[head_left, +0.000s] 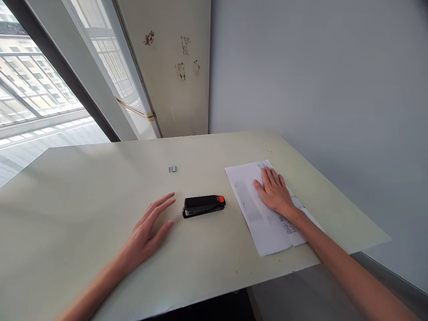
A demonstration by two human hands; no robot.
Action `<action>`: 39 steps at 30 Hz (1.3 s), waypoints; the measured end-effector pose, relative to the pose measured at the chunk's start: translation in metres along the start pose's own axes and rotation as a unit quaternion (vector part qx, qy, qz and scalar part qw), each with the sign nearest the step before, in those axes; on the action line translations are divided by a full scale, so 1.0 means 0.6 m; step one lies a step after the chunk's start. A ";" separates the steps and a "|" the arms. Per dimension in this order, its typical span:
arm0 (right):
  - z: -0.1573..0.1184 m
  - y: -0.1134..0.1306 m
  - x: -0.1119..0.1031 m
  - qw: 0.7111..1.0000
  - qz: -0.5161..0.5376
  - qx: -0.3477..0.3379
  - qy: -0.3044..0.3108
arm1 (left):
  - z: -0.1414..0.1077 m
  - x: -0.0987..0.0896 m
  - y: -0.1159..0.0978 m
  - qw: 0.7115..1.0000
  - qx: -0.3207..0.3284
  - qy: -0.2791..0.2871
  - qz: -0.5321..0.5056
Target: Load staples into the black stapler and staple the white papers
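The right hand (274,192) is lying flat on the papers (256,209) at the right of the table (110,214), fingers extended and gripping nothing, probably keeping the sheets from sliding, while the left hand (149,232), its fingers loosely spread and empty, is hovering or resting just left of the stapler (203,206), perhaps staying within easy reach of it. Between the hands, the stapler is lying with its long axis running left to right, its red-marked end pointing right toward the papers and slightly far.
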State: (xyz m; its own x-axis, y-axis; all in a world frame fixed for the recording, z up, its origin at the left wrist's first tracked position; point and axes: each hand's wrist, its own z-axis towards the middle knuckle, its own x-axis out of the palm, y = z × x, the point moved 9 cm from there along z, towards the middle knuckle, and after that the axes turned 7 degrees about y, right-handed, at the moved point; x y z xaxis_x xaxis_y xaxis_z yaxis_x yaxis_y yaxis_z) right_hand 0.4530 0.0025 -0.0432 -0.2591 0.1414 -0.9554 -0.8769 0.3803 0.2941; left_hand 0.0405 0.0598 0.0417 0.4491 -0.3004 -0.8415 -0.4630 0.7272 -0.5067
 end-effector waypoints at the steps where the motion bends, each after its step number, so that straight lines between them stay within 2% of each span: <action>1: 0.009 0.005 0.000 1.000 0.003 0.003 -0.004 | 0.006 -0.001 0.008 1.000 -0.013 -0.002 -0.013; 7: 0.049 0.029 0.001 1.000 0.003 0.022 0.013 | 0.052 -0.009 0.044 0.995 -0.055 -0.016 -0.080; 11: 0.038 0.076 -0.046 0.999 0.046 -0.001 -0.025 | 0.087 -0.005 0.063 0.984 -0.085 0.000 -0.154; 13: 0.014 0.126 -0.073 0.991 0.114 -0.056 -0.036 | 0.096 -0.003 0.071 0.976 -0.108 0.010 -0.190; 15: -0.017 0.197 -0.075 0.965 0.211 -0.151 0.038 | 0.098 -0.006 0.077 0.968 -0.123 0.005 -0.221; 16: -0.037 0.238 -0.069 0.943 0.241 -0.212 0.094 | 0.098 -0.009 0.079 0.964 -0.126 -0.004 -0.234; 18: -0.073 0.306 -0.060 0.894 0.271 -0.322 0.154 | 0.095 -0.014 0.084 0.957 -0.129 -0.024 -0.257; 19: -0.085 0.331 -0.056 0.875 0.277 -0.362 0.163 | 0.094 -0.016 0.087 0.954 -0.131 -0.032 -0.266; 21: -0.091 0.360 -0.046 0.858 0.287 -0.398 0.151 | 0.092 -0.016 0.093 0.949 -0.135 -0.040 -0.283; 26: -0.057 0.377 -0.011 0.865 0.336 -0.341 0.151 | 0.089 -0.013 0.101 0.937 -0.140 -0.056 -0.316; 29: -0.045 0.362 0.003 0.859 0.403 -0.263 0.176 | 0.085 -0.014 0.110 0.929 -0.149 -0.078 -0.331; 32: -0.041 0.332 0.009 0.853 0.465 -0.176 0.159 | 0.082 -0.012 0.116 0.920 -0.156 -0.089 -0.348; 35: -0.041 0.314 0.013 0.865 0.464 -0.135 0.136 | 0.082 -0.012 0.118 0.914 -0.159 -0.101 -0.360; 39: -0.043 0.312 0.023 0.877 0.444 -0.115 0.141 | 0.079 -0.021 0.119 0.912 -0.172 -0.127 -0.349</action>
State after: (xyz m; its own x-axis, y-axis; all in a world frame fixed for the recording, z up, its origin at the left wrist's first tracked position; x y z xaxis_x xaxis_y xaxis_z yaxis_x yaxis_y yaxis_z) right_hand 0.2746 0.0520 -0.0019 -0.9431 0.0439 -0.3296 -0.3283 0.0353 0.9439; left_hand 0.0381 0.1447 0.0248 0.8692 -0.4310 -0.2422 -0.1890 0.1629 -0.9684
